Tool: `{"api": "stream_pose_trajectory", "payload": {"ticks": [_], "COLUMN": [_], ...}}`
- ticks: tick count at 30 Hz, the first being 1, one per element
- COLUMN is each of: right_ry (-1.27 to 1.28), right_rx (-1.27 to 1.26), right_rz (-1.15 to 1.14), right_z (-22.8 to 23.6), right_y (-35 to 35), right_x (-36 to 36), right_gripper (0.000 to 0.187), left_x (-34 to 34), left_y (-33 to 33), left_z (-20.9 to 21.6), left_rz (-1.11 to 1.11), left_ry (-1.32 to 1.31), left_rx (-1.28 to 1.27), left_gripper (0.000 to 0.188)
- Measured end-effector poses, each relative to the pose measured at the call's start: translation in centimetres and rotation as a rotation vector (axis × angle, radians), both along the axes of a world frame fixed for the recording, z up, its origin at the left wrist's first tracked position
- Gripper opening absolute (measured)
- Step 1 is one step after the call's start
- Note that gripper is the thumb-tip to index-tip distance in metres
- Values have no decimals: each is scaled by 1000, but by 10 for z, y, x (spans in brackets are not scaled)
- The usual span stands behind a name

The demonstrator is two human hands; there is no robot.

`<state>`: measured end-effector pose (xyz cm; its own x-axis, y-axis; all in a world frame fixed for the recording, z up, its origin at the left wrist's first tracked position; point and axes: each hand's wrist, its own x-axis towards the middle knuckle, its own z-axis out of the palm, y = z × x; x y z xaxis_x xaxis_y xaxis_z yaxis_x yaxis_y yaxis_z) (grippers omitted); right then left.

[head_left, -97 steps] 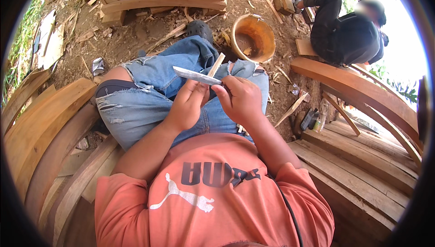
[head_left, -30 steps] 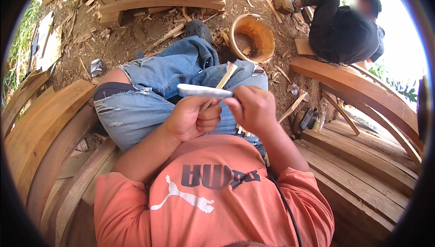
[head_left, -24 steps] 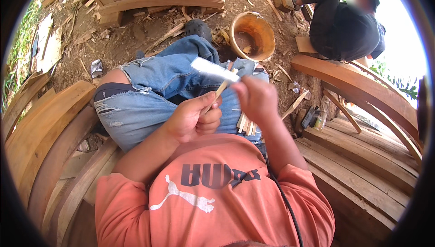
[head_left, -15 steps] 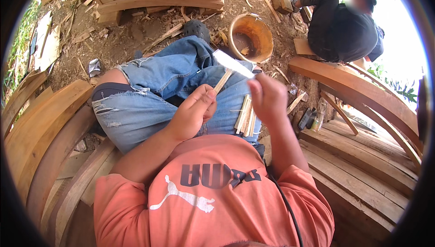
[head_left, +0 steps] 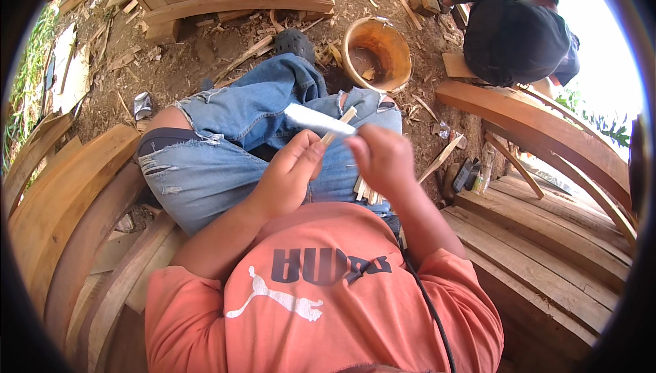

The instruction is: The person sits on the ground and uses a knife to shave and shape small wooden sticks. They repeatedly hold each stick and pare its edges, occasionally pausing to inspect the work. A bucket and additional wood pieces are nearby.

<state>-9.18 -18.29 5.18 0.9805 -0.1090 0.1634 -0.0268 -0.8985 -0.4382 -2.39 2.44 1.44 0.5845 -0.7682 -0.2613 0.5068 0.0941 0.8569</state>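
Note:
My left hand is closed around a thin pale wooden stick, whose free end points up and to the right. My right hand grips a knife with a broad, bright blade, slightly smeared by motion; its handle is hidden in the fist. The blade crosses the stick just beyond my left fingers; whether it is cutting into the wood I cannot tell. Several similar wooden sticks lie on my right thigh, partly covered by my right hand and wrist.
Past my knees stands a stained bucket on ground strewn with wood chips. A panelled wooden piece is at the far side. Curved timbers flank my left, planks my right. Another person crouches at the far right.
My right hand has moved left and slightly down, bringing the knife across the stick. My left hand stays nearly in place, still holding the stick.

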Motion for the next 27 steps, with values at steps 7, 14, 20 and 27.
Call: {"api": "stream_pose_trajectory", "payload": {"ticks": [7, 14, 20, 27], "right_ry": [94, -16, 14, -58], "right_rx": [420, 124, 139, 138], "right_rz": [-546, -146, 0, -23], "right_z": [-32, 11, 27, 39], "right_y": [-56, -7, 20, 33], "right_x": [14, -20, -42, -69], "right_gripper": [47, 39, 39, 38], "left_x": [-6, -13, -45, -69], "left_y": [7, 3, -2, 13], "left_z": [16, 30, 26, 48], "left_rz": [71, 110, 33, -25], "left_ry": [-460, -711, -289, -85], "left_rx": [254, 403, 107, 63], "left_gripper": [24, 20, 26, 29]}}
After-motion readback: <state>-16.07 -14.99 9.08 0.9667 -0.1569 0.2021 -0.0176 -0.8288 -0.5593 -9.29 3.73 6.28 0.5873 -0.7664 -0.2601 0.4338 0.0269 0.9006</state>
